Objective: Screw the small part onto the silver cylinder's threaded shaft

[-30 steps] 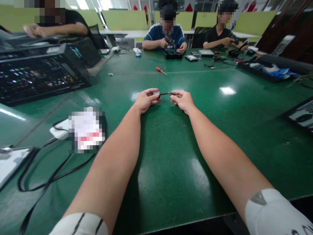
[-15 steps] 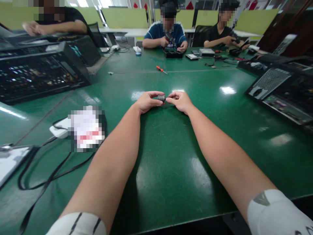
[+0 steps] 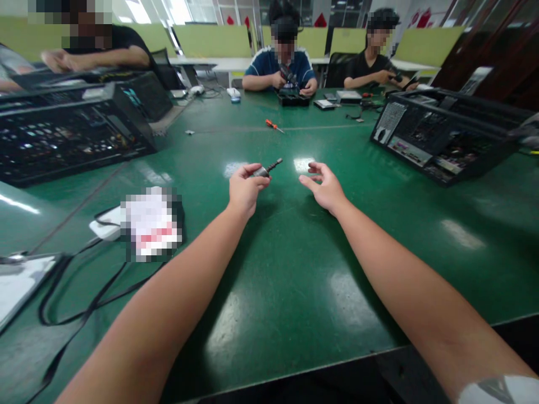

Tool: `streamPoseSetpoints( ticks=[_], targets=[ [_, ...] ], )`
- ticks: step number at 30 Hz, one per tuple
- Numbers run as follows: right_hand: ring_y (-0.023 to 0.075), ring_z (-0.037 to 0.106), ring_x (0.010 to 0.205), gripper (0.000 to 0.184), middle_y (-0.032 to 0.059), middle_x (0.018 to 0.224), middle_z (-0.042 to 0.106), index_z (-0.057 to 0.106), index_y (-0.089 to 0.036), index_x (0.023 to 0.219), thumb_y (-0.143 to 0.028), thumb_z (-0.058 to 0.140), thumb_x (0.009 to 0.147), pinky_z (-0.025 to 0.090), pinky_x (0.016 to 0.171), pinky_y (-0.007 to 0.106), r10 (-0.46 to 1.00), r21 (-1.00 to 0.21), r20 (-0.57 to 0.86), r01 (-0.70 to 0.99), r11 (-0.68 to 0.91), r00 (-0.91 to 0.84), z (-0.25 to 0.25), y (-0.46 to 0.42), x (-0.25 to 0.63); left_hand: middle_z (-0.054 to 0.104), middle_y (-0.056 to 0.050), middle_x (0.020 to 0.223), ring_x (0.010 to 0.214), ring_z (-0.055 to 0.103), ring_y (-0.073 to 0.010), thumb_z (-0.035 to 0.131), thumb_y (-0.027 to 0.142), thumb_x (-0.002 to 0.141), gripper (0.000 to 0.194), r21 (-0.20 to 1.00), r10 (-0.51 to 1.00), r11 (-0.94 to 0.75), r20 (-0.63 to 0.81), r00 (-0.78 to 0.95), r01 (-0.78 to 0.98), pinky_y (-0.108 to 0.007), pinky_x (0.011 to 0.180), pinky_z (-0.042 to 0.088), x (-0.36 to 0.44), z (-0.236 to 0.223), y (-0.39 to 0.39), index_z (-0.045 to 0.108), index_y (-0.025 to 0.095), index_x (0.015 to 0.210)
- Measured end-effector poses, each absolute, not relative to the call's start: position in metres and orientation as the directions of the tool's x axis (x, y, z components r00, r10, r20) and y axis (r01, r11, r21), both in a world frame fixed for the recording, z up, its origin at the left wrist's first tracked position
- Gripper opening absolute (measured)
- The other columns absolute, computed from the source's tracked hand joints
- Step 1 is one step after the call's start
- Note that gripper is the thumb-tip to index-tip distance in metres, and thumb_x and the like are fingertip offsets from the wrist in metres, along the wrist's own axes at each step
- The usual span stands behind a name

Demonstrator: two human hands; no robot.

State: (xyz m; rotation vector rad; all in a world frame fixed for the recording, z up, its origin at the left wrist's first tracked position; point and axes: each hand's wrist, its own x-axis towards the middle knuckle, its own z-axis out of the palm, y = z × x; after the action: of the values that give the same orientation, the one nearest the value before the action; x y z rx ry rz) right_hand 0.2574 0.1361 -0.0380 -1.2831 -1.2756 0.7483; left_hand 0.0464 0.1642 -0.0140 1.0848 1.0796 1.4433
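Note:
My left hand [image 3: 243, 188] is closed on a small grey metal tool with a short dark shaft [image 3: 266, 169], held just above the green table [image 3: 290, 269], its tip pointing up and to the right. To its right, my right hand [image 3: 324, 187] hovers with the fingers apart and curved, holding nothing and a short way off the tool. Both forearms reach out over the table from the near edge.
An open black computer case [image 3: 438, 137] lies at the right, another [image 3: 63, 134] at the far left. A power strip with black cables [image 3: 107, 224] sits near left. An orange-handled screwdriver [image 3: 272, 125] lies farther out. Three people work at the table's far side and left.
My right hand has let go of the tool and drawn off to the right. The left hand keeps it, now tilted up. The view has turned, bringing the right computer case further in.

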Motion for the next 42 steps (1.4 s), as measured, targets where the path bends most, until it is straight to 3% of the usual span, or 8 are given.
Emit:
streamPoseSetpoints(
  ticks=[4, 8, 10, 13, 16, 20, 23, 42],
  targets=[
    [0.0241, 0.069, 0.104, 0.050, 0.0123, 0.137, 0.065, 0.060, -0.022, 0.122, -0.040, 0.078, 0.079, 0.056, 0.096, 0.044, 0.952, -0.924, 0.291, 0.285, 0.255, 0.093, -0.013, 0.076, 0.249, 0.070, -0.002, 0.087, 0.074, 0.072, -0.0166, 0.084, 0.005, 0.048, 0.048, 0.975, 0.994, 0.066, -0.044, 0.104, -0.213, -0.028, 0.073, 0.056, 0.034, -0.004, 0.077, 0.062, 0.015, 0.090],
    [0.0224, 0.068, 0.108, 0.036, 0.0089, 0.127, 0.069, 0.063, -0.023, 0.121, -0.046, 0.064, 0.094, 0.057, 0.080, 0.034, 0.963, -0.930, 0.262, 0.248, 0.271, -0.069, 0.014, 0.011, 0.240, 0.070, -0.001, 0.089, 0.074, 0.069, -0.0141, 0.091, 0.014, 0.057, 0.046, 0.974, 0.919, 0.206, -0.161, 0.359, -0.090, -0.026, 0.072, 0.052, 0.014, 0.002, 0.002, 0.061, 0.016, 0.091],
    [0.0193, 0.070, 0.097, 0.031, 0.0066, 0.112, 0.073, 0.066, -0.023, 0.118, -0.045, 0.058, 0.099, 0.055, 0.073, 0.030, 0.956, -0.925, 0.257, 0.252, 0.285, -0.141, 0.020, -0.014, 0.238, 0.067, -0.001, 0.092, 0.077, 0.067, -0.0140, 0.089, 0.014, 0.063, 0.038, 0.995, 0.881, 0.103, -0.084, 0.465, -0.015, -0.027, 0.073, 0.051, 0.006, 0.002, -0.018, 0.062, 0.016, 0.090],
    [0.0143, 0.066, 0.074, 0.022, 0.0013, 0.086, 0.072, 0.071, -0.021, 0.107, -0.039, 0.063, 0.097, 0.050, 0.068, 0.028, 0.919, -0.857, 0.299, 0.352, 0.377, -0.255, 0.020, -0.033, 0.238, 0.064, -0.003, 0.094, 0.084, 0.063, -0.0149, 0.082, 0.008, 0.070, 0.026, 0.977, 0.826, -0.199, 0.123, 0.550, 0.081, -0.028, 0.078, 0.050, 0.000, 0.000, -0.026, 0.065, 0.016, 0.088],
    [0.0136, 0.064, 0.073, 0.020, 0.0008, 0.085, 0.072, 0.071, -0.019, 0.103, -0.034, 0.070, 0.090, 0.048, 0.070, 0.028, 0.873, -0.789, 0.326, 0.403, 0.463, -0.362, 0.013, -0.034, 0.239, 0.064, -0.005, 0.096, 0.088, 0.063, -0.0163, 0.079, 0.007, 0.074, 0.024, 0.945, 0.779, -0.321, 0.223, 0.586, 0.067, -0.029, 0.079, 0.050, -0.003, -0.005, -0.020, 0.064, 0.017, 0.089],
    [0.0157, 0.065, 0.078, 0.026, 0.0030, 0.091, 0.072, 0.071, -0.017, 0.106, -0.031, 0.074, 0.084, 0.047, 0.073, 0.030, 0.826, -0.755, 0.282, 0.418, 0.505, -0.488, 0.003, -0.026, 0.237, 0.063, -0.005, 0.099, 0.087, 0.062, -0.0157, 0.080, 0.009, 0.074, 0.026, 0.957, 0.771, -0.287, 0.256, 0.583, -0.040, -0.029, 0.077, 0.050, -0.007, -0.011, -0.013, 0.061, 0.018, 0.089],
    [0.0159, 0.065, 0.077, 0.027, 0.0022, 0.088, 0.070, 0.071, -0.017, 0.104, -0.029, 0.075, 0.080, 0.047, 0.074, 0.030, 0.799, -0.756, 0.234, 0.414, 0.508, -0.553, -0.001, -0.025, 0.235, 0.064, -0.005, 0.098, 0.086, 0.063, -0.0156, 0.079, 0.007, 0.074, 0.026, 0.951, 0.759, -0.309, 0.256, 0.599, -0.016, -0.029, 0.077, 0.049, -0.009, -0.013, -0.013, 0.061, 0.018, 0.088],
    [0.0181, 0.065, 0.076, 0.014, 0.0029, 0.085, 0.070, 0.070, -0.020, 0.092, -0.028, 0.074, 0.081, 0.049, 0.075, 0.031, 0.747, -0.697, 0.251, 0.421, 0.581, -0.616, -0.002, -0.030, 0.235, 0.067, -0.007, 0.097, 0.086, 0.066, -0.0173, 0.082, 0.015, 0.075, 0.024, 0.927, 0.729, -0.374, 0.267, 0.630, 0.040, -0.029, 0.075, 0.053, -0.004, -0.009, -0.020, 0.061, 0.018, 0.087]
  ],
)
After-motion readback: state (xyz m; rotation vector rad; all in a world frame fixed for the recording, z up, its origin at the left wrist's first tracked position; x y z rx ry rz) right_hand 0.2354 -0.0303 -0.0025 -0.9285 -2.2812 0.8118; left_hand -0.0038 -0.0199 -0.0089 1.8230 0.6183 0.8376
